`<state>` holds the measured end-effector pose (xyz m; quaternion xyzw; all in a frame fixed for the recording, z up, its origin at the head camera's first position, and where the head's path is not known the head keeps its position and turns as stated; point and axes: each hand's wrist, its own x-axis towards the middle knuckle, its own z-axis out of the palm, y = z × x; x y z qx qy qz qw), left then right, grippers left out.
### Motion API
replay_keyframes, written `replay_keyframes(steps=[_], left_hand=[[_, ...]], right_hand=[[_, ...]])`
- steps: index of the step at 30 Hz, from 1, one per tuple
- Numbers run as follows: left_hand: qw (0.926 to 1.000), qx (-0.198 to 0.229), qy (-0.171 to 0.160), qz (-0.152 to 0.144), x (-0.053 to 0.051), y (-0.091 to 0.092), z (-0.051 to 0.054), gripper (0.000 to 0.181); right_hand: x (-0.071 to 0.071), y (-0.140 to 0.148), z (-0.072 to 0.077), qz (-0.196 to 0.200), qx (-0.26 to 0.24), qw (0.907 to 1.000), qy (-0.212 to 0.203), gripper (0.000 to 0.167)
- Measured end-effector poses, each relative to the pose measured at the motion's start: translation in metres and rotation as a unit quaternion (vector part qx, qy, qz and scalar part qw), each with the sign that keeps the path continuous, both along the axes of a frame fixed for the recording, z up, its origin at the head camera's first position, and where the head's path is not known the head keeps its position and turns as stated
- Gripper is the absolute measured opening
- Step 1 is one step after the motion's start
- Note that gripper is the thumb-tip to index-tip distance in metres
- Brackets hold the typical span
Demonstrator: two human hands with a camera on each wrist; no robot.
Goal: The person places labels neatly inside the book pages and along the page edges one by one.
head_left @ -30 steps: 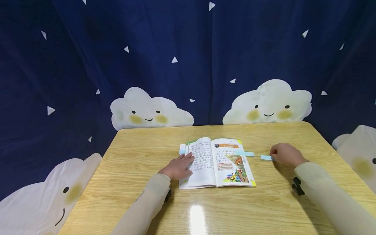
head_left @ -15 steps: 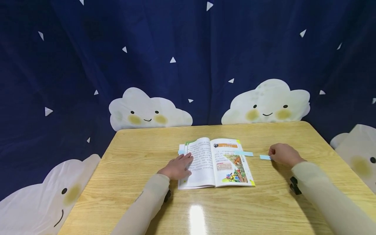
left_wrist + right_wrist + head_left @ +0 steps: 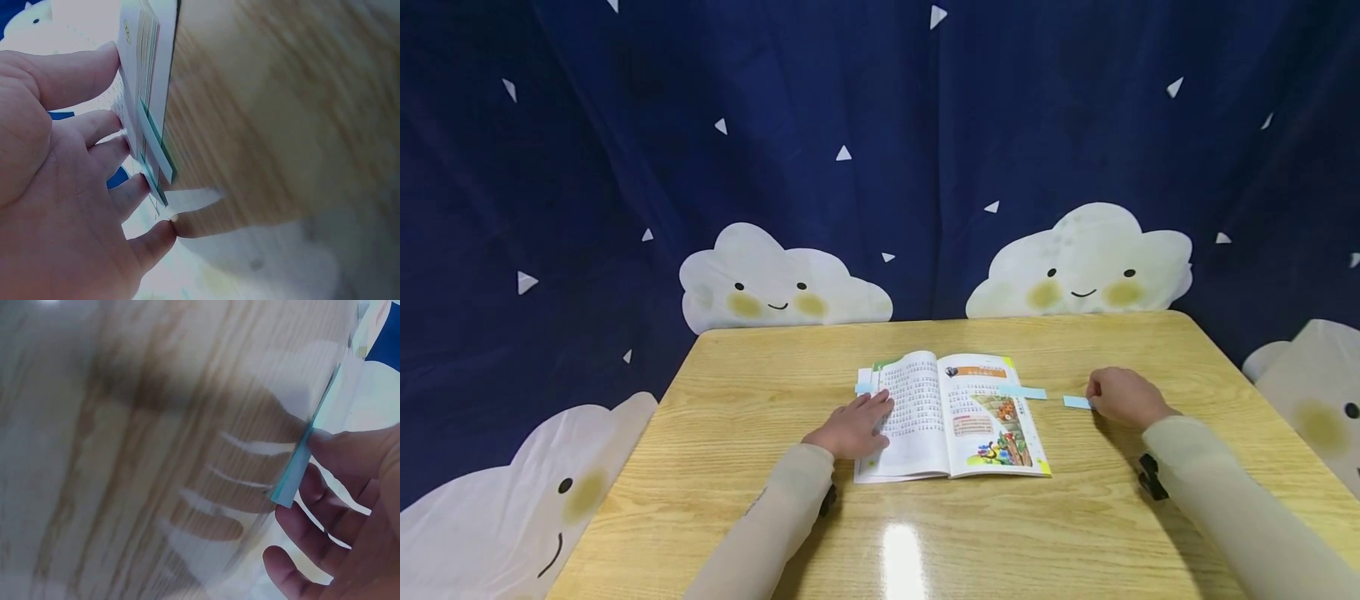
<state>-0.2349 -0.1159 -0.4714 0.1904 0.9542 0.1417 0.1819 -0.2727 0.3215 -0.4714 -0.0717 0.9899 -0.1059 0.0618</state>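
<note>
An open book [image 3: 917,429] with printed text and a coloured picture lies on the table. My left hand [image 3: 852,427] rests with fingers spread on its left page. Beyond the book's right side, my right hand [image 3: 1126,395] pinches a light blue paper strip [image 3: 1077,402] by one end. In the right wrist view that paper strip [image 3: 292,472] sits between thumb and fingers, just above the tabletop. Another blue strip [image 3: 1024,392] lies across the right page and juts past its edge. At the left edge, blue tabs [image 3: 156,142] stick out of the pages near my left fingers.
The book lies on a wooden table [image 3: 760,367] with a glossy light reflection near its front. A dark blue curtain [image 3: 925,167] with white clouds hangs behind and beside it. A dark wrist mount [image 3: 1152,477] sits under the right sleeve.
</note>
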Motion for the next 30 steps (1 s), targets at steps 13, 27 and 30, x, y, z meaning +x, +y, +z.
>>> replay_keyframes(steps=[13, 27, 30], left_hand=[[1.0000, -0.008, -0.001, 0.000, -0.0022, 0.0004, 0.0005, 0.066], [1.0000, -0.006, 0.002, -0.002, -0.0008, 0.0008, 0.0019, 0.066], [1.0000, -0.006, 0.000, -0.004, -0.0007, 0.0008, 0.0018, 0.065]], right_hand=[[0.0020, -0.0027, 0.0034, 0.016, 0.016, 0.9997, 0.012, 0.011], [0.0002, -0.0014, -0.0002, 0.024, -0.018, 0.9995, 0.001, 0.004], [-0.0002, -0.0004, -0.0016, 0.029, -0.021, 0.9993, 0.013, 0.006]])
